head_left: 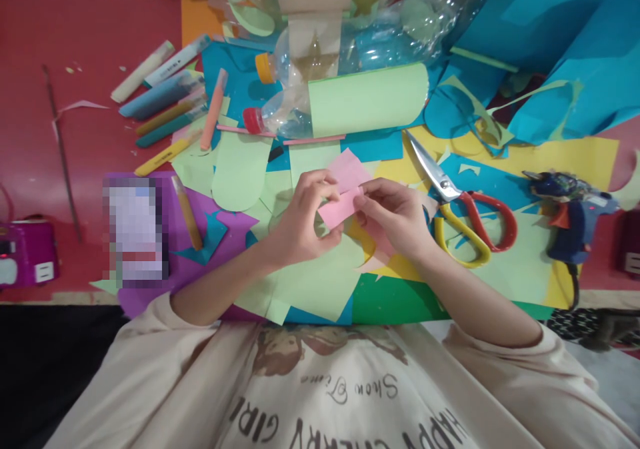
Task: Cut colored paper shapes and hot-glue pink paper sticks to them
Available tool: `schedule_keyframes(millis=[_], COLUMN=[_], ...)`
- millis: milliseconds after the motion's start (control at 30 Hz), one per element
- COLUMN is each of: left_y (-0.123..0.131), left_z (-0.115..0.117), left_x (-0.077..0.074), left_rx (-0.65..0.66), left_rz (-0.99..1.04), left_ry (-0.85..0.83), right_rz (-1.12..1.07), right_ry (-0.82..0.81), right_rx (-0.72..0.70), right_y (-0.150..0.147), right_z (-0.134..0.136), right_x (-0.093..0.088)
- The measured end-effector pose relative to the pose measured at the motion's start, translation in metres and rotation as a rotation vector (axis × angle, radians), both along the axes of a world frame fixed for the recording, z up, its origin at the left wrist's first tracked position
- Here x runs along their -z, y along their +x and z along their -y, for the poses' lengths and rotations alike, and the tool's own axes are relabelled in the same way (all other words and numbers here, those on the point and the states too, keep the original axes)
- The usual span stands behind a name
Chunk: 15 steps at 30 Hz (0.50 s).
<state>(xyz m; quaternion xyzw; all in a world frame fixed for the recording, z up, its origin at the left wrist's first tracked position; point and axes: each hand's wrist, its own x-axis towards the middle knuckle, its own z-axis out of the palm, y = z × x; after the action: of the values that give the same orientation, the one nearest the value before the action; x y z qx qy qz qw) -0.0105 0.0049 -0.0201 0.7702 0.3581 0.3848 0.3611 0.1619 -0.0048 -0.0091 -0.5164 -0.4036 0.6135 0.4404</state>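
Observation:
A small pink paper (337, 210) with a fold across it is held between both hands above green paper sheets. My left hand (309, 219) has its fingers curved around the paper's left side. From the right, my right hand (393, 214) pinches the paper's edge between thumb and fingers. Another pink piece (349, 169) shows just beyond the held one; whether they are joined I cannot tell. To the right of my right hand lie scissors (445, 186) with one red and one yellow handle loop, blades apart. Beyond the hands rests a bottle wrapped in green paper (370, 99).
A blue glue gun (580, 226) lies at the right with its cable toward the front edge. Markers (165, 106) are grouped at the upper left, near a blurred phone (136, 229). Clear bottles (360, 46) and blue paper sheets (540, 22) fill the far side.

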Motion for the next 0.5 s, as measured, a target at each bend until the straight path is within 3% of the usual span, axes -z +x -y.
schedule_keyframes(millis=[133, 233, 333, 500], left_y=[0.002, 0.002, 0.001, 0.004], left_z=[-0.004, -0.01, -0.012, -0.005], left_x=[-0.01, -0.012, -0.008, -0.003], left_rx=[0.134, 0.356, 0.398, 0.26], left_rz=[0.265, 0.379, 0.461, 0.528], left_ry=[-0.838, -1.276, -1.416, -1.364], right_rz=[0.012, 0.071, 0.138, 0.174], right_ry=[0.048, 0.1, 0.127, 0.129], right_rx=[-0.015, -0.048, -0.048, -0.011], right_y=[0.001, 0.002, 0.002, 0.002], right_z=[-0.002, -0.003, -0.003, -0.002], right_x=[-0.004, -0.006, -0.006, -0.003])
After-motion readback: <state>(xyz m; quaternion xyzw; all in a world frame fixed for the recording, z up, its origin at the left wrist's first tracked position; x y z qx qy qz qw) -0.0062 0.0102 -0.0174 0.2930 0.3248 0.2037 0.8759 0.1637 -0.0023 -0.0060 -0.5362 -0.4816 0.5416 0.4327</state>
